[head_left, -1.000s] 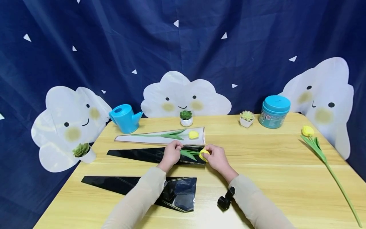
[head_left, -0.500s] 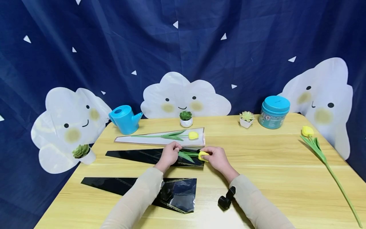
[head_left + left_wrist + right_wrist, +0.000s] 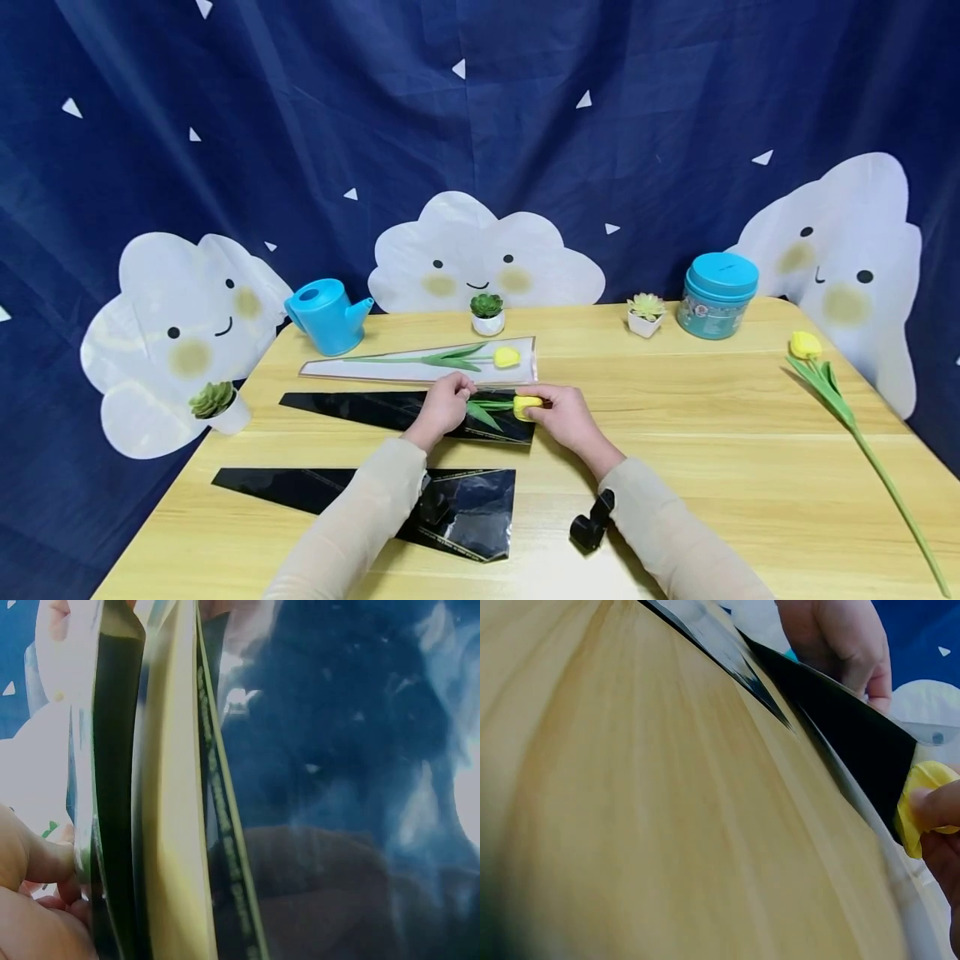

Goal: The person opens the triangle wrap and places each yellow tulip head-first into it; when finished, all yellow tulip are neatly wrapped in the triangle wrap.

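Sliding a yellow tulip into a glossy black tapered sleeve mid-table looks like the step in hand: the right hand pinches the soft bloom at the sleeve's wide mouth, while the left hand grips the slick film's upper edge. Next, judging by this, calls for a gentle stem-first push
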`<state>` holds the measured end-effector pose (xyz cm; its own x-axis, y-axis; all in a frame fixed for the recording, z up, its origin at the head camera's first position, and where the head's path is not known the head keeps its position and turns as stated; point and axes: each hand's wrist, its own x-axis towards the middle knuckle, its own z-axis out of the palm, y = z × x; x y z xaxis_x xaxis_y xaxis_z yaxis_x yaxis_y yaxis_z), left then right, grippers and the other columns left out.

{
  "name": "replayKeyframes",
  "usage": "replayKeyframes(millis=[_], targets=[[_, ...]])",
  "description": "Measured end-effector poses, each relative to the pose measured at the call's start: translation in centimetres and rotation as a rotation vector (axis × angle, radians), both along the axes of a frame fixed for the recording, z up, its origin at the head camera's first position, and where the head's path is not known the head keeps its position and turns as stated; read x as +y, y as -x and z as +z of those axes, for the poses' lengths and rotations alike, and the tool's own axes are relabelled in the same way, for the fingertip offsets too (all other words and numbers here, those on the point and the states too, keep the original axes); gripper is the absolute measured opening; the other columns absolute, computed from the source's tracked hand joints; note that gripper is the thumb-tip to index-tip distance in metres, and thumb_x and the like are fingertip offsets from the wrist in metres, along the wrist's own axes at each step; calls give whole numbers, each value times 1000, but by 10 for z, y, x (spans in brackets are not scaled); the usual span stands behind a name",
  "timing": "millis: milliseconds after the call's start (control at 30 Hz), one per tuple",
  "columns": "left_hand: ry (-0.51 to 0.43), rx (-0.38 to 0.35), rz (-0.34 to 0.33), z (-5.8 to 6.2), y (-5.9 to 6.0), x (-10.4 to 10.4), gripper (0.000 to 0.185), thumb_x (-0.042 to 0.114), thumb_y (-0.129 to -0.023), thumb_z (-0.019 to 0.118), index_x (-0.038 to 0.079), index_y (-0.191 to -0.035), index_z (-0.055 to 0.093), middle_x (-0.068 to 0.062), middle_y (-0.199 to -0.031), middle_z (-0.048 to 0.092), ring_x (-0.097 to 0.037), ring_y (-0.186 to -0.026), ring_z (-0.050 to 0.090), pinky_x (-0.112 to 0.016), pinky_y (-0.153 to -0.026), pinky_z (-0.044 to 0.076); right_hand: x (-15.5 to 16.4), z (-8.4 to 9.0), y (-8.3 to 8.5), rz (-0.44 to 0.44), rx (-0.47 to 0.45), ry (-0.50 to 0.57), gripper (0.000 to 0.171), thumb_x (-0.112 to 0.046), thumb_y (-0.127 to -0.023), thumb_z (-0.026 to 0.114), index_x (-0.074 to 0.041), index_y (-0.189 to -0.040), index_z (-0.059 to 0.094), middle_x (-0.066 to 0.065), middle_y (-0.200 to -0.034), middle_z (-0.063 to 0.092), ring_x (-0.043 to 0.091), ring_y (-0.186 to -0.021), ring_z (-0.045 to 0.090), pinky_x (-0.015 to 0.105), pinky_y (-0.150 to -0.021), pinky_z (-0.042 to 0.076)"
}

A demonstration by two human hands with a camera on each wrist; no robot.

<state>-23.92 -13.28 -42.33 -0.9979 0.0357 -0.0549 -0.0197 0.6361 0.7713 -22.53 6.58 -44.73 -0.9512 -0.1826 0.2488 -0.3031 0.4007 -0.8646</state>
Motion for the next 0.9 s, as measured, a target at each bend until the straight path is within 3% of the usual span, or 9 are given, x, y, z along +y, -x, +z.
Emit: replayKeyframes(millis=[333, 567, 900], targets=[[-6, -25, -19, 3, -3, 7, 18, 3, -97, 42, 6, -92, 59, -10, -102, 60, -19, -61, 42, -30, -61, 38, -8, 0, 0, 21, -10, 15, 30, 2, -75, 73, -4, -104, 71, 13, -106, 68, 17, -85, 63, 23, -68, 49], [11, 0, -38, 5, -2, 9, 17, 4, -97, 43, 6, -91, 59, -10, -98, 61, -19, -69, 47, -30, -66, 40, -13, 0, 1, 42, -1, 20, 30, 0, -75, 74, -3, -104, 70, 13, -102, 69, 9, -69, 57, 21, -61, 46], [17, -8, -18, 4, 0, 6, 17, 4, -97, 43, 7, -94, 60, -9, -101, 60, -19, -66, 45, -30, -64, 39, -4, 3, -1, 46, -31, 64, 31, -2, -76, 73, 1, -107, 68, 15, -105, 67, 25, -91, 65, 28, -77, 51]])
